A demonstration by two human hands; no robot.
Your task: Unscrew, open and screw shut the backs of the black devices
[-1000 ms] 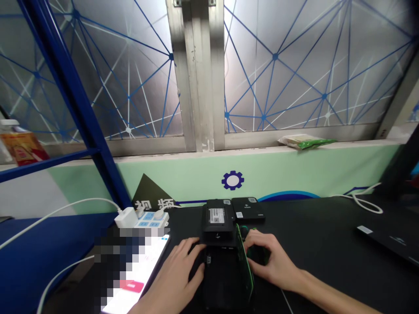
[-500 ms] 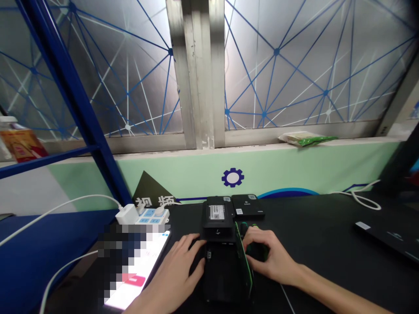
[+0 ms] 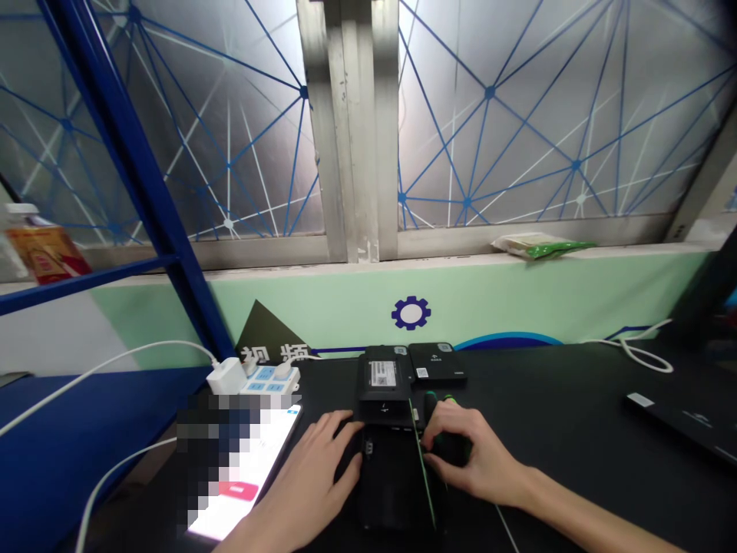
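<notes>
Windows [image 3: 553, 100] w/ blue/white line pattern stood at 12 o'clk of black case [image 3: 388, 484] (clock ref.). Black worktop [image 3: 546, 392] carried the items. Blue metal frame [image 3: 138, 169] rose at 10-11. Hands apart from each other. L hand [image 3: 314, 472] lay at 9, fingers spread, tips at case's near-L edge, no grasp seen. R hand [image 3: 469, 453] sat at 3, thumb & forefinger bent close tog. at R face of circuit board; whether clamped on it, can't tell. Phone [image 3: 253, 468], lit, part pixelated, lay at 9 beyond L hand. Long black device [image 3: 691, 426] lay well apart at 3. Case lay on worktop betw. hands. Circuit board [image 3: 424, 468] stood approx. on edge along case's 3 o'clk side, seen almost edge-on. Labelled black box [image 3: 383, 392] sat at 12, just beyond case; 2nd black box [image 3: 438, 367] beside it, approx. 1. Power strip [image 3: 270, 381] w/ white adapter [image 3: 226, 377] at 10. Green packet [image 3: 541, 246] on window ledge at 1. Coiled white cable [image 3: 642, 357] at 2. Dark-green item [image 3: 431, 401] by R hand mostly hidden, ID unclear.
</notes>
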